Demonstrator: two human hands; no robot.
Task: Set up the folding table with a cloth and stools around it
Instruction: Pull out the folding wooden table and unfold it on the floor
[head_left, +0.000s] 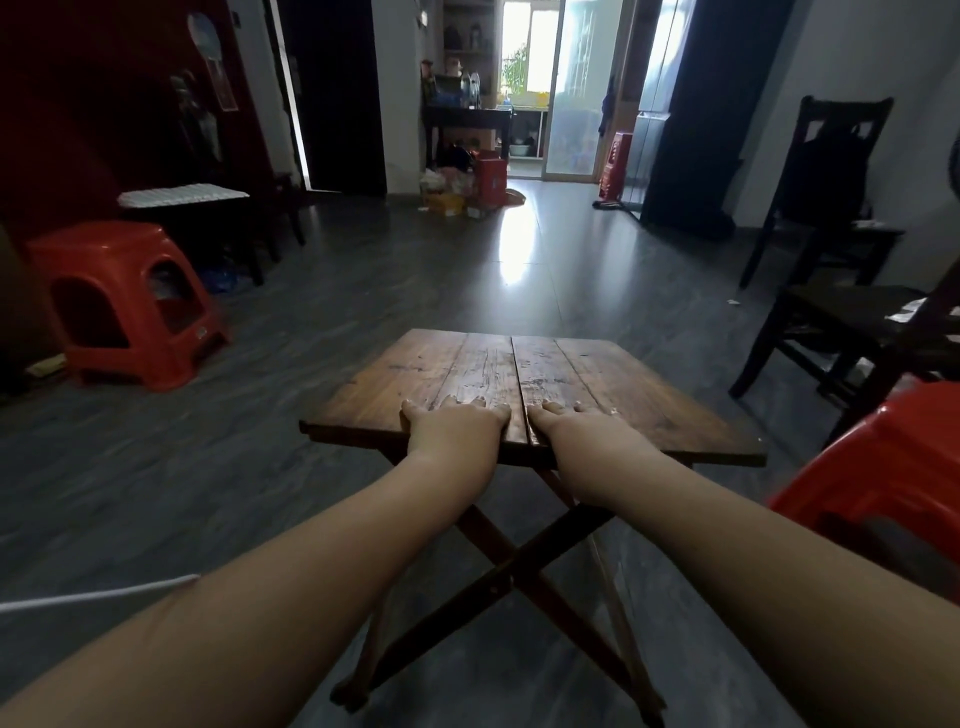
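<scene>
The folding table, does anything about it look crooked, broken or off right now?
Nothing looks broken. The folding table stands unfolded on crossed legs, top roughly level, worn and scratched. Left hand and right hand press flat near its edge. No cloth on it yet.

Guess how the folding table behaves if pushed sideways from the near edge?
The table stands on thin crossed legs, so it probably wobbles or racks before sliding. The floor looks glossy, so the feet may skid. Both hands lie flat on the top, and the top splits at a centre seam, so it might fold.
</scene>
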